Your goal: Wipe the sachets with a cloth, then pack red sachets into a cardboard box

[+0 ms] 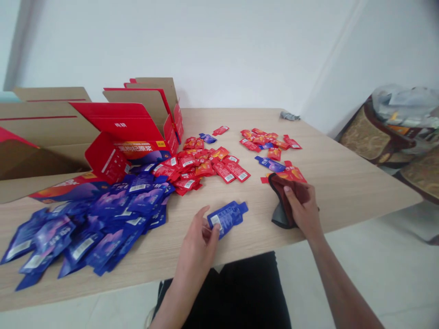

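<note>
Near the table's front edge, my left hand [199, 242] pinches a blue pouch [227, 218] by its lower end, its narrow spout end pointing right. To the right, my right hand [303, 205] grips a brown cloth [290, 196] with a dark edge and grey underside, which touches the table. Just behind the cloth lie red pouches [292, 173] and a single blue pouch [270, 164]. A large heap of blue pouches [113, 214] spreads to the left of my left hand, and a pile of red pouches [195, 167] lies beyond it.
Opened red and blue cardboard boxes [126, 121] stand at the back left. Another cluster of red pouches [260, 138] lies farther back on the wooden table [353, 178]. A grey cloth [290, 116] rests near the far corner. Patterned chairs [363, 132] with a plastic bag [404, 103] stand right.
</note>
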`<move>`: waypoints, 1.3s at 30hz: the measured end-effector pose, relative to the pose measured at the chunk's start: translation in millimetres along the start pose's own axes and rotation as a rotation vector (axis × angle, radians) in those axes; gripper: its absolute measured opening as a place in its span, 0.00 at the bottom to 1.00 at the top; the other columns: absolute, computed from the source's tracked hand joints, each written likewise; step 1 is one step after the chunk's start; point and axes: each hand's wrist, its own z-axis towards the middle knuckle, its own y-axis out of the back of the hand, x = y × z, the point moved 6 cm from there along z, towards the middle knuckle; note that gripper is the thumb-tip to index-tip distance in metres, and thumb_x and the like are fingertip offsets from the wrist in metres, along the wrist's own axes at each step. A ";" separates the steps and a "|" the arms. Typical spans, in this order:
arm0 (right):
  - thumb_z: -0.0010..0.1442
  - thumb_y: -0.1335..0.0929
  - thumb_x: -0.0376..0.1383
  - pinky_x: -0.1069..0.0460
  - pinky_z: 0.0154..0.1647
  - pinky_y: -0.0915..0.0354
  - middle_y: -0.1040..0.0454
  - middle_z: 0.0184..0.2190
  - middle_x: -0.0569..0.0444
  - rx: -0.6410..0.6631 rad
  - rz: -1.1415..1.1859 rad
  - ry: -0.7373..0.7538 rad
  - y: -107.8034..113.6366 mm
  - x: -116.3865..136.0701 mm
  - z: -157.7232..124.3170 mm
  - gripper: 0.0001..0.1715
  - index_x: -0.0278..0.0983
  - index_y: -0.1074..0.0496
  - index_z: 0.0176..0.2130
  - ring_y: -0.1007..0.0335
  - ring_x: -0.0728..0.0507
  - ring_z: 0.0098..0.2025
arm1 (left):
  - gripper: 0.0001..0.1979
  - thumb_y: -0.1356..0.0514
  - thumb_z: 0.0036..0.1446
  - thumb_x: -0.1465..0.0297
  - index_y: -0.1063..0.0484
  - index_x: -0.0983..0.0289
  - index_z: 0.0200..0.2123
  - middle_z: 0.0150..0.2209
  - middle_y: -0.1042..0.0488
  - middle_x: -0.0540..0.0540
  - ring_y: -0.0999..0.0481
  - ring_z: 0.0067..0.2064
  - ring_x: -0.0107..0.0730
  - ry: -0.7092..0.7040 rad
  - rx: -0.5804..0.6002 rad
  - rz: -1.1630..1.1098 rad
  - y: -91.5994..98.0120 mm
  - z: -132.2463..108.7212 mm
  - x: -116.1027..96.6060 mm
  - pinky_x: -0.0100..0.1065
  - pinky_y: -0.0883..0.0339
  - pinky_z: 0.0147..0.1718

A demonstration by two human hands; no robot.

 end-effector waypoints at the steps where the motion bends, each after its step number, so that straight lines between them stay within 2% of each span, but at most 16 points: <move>1: 0.59 0.27 0.57 0.39 0.53 0.32 0.22 0.47 0.47 0.000 -0.010 -0.010 0.0 -1.0 -0.1 0.31 0.40 0.29 0.51 0.25 0.36 0.48 | 0.27 0.42 0.68 0.62 0.40 0.62 0.67 0.35 0.25 0.49 0.22 0.28 0.32 0.004 0.021 0.044 -2.0 -1.6 2.1 0.34 0.25 0.30; 3: 0.58 0.27 0.58 0.38 0.54 0.33 0.22 0.47 0.47 -0.002 -0.029 -0.023 0.0 -2.2 -0.5 0.32 0.41 0.29 0.51 0.25 0.35 0.48 | 0.27 0.43 0.70 0.64 0.41 0.61 0.68 0.35 0.25 0.49 0.21 0.29 0.34 -0.032 0.105 0.179 -7.5 -6.4 2.5 0.35 0.25 0.31; 6: 0.56 0.26 0.59 0.38 0.54 0.34 0.22 0.48 0.46 0.012 -0.054 -0.042 -1.0 -2.3 -1.3 0.34 0.41 0.29 0.52 0.25 0.34 0.49 | 0.18 0.44 0.72 0.65 0.31 0.61 0.61 0.41 0.21 0.55 0.18 0.37 0.38 -0.146 0.237 0.390 -15.1 -15.8 -1.7 0.38 0.23 0.36; 9: 0.56 0.27 0.59 0.39 0.53 0.33 0.22 0.48 0.46 0.036 -0.086 -0.050 -2.8 -0.6 -2.4 0.35 0.41 0.29 0.53 0.25 0.34 0.49 | 0.14 0.43 0.72 0.65 0.26 0.61 0.56 0.43 0.22 0.58 0.18 0.42 0.42 -0.296 0.220 0.482 -15.3 -24.9 -8.3 0.41 0.22 0.40; 12: 0.57 0.27 0.59 0.39 0.51 0.32 0.22 0.47 0.46 0.017 -0.085 -0.009 -0.8 6.5 -3.9 0.34 0.40 0.29 0.52 0.24 0.33 0.49 | 0.13 0.43 0.72 0.67 0.24 0.60 0.55 0.44 0.23 0.58 0.20 0.45 0.43 -0.491 0.171 0.503 -12.3 -36.9 -15.2 0.43 0.21 0.44; 16: 0.60 0.27 0.57 0.40 0.48 0.31 0.22 0.46 0.45 -0.068 -0.101 0.095 8.5 34.9 -14.7 0.33 0.40 0.29 0.54 0.24 0.33 0.48 | 0.14 0.45 0.73 0.68 0.26 0.61 0.58 0.56 0.24 0.60 0.24 0.58 0.47 -0.695 0.161 0.490 -5.7 -52.1 -16.9 0.47 0.23 0.54; 19: 0.61 0.26 0.53 0.42 0.47 0.30 0.23 0.48 0.46 -0.087 -0.093 0.295 5.1 78.3 -37.3 0.30 0.40 0.30 0.54 0.24 0.34 0.48 | 0.15 0.44 0.73 0.67 0.26 0.63 0.58 0.58 0.24 0.60 0.26 0.62 0.45 -0.761 0.159 0.486 -2.3 -57.3 -13.0 0.45 0.25 0.58; 21: 0.62 0.25 0.48 0.43 0.49 0.30 0.23 0.49 0.46 0.036 -0.072 0.507 -13.6 111.1 -61.2 0.26 0.40 0.30 0.54 0.25 0.36 0.50 | 0.15 0.42 0.72 0.68 0.26 0.65 0.58 0.58 0.22 0.59 0.26 0.63 0.45 -0.792 0.151 0.483 -2.3 -59.2 -10.9 0.44 0.26 0.59; 23: 0.65 0.27 0.43 0.43 0.51 0.30 0.23 0.48 0.48 0.304 -0.094 0.681 -45.7 133.3 -89.9 0.19 0.42 0.30 0.52 0.26 0.37 0.49 | 0.15 0.42 0.72 0.68 0.25 0.65 0.57 0.56 0.21 0.58 0.24 0.61 0.43 -0.792 0.144 0.475 -3.4 -59.7 -9.3 0.43 0.26 0.59; 25: 0.67 0.28 0.39 0.42 0.51 0.31 0.22 0.45 0.51 0.544 -0.172 0.765 -76.1 138.9 -114.5 0.13 0.44 0.29 0.50 0.27 0.37 0.48 | 0.13 0.43 0.73 0.68 0.24 0.65 0.55 0.53 0.19 0.56 0.20 0.57 0.42 -0.773 0.140 0.454 -4.2 -58.8 -8.4 0.43 0.25 0.58; 27: 0.67 0.27 0.38 0.40 0.52 0.31 0.22 0.45 0.51 0.650 -0.256 0.782 -94.8 132.9 -124.8 0.12 0.44 0.29 0.49 0.29 0.36 0.48 | 0.13 0.44 0.73 0.68 0.23 0.65 0.53 0.52 0.18 0.56 0.19 0.55 0.42 -0.789 0.125 0.437 -4.1 -58.4 -9.1 0.43 0.23 0.57; 30: 0.66 0.27 0.38 0.40 0.51 0.31 0.24 0.46 0.49 0.628 -0.332 0.747 -101.9 115.6 -110.8 0.15 0.41 0.31 0.51 0.30 0.35 0.48 | 0.13 0.43 0.73 0.68 0.23 0.65 0.54 0.54 0.18 0.57 0.19 0.56 0.42 -0.868 0.096 0.439 -3.3 -59.3 -9.8 0.43 0.23 0.55; 35: 0.68 0.29 0.44 0.39 0.50 0.31 0.24 0.47 0.46 0.485 -0.500 0.746 -93.1 92.5 -55.9 0.16 0.39 0.31 0.51 0.31 0.33 0.49 | 0.12 0.43 0.73 0.68 0.23 0.65 0.53 0.53 0.18 0.56 0.19 0.56 0.40 -0.887 0.088 0.435 -4.3 -60.6 -4.2 0.42 0.23 0.55; 37: 0.68 0.30 0.45 0.38 0.51 0.31 0.25 0.47 0.44 0.377 -0.527 0.751 -83.9 95.4 -39.5 0.17 0.38 0.31 0.52 0.31 0.32 0.49 | 0.12 0.43 0.73 0.68 0.23 0.65 0.53 0.53 0.18 0.55 0.19 0.56 0.40 -0.876 0.076 0.422 -5.0 -61.7 -2.9 0.42 0.24 0.56; 39: 0.68 0.29 0.46 0.37 0.52 0.32 0.26 0.47 0.43 0.220 -0.457 0.733 -70.2 108.3 -36.1 0.21 0.37 0.32 0.53 0.31 0.32 0.50 | 0.12 0.42 0.73 0.68 0.23 0.64 0.53 0.54 0.18 0.54 0.20 0.57 0.39 -0.861 0.061 0.408 -5.5 -62.4 -2.0 0.42 0.24 0.56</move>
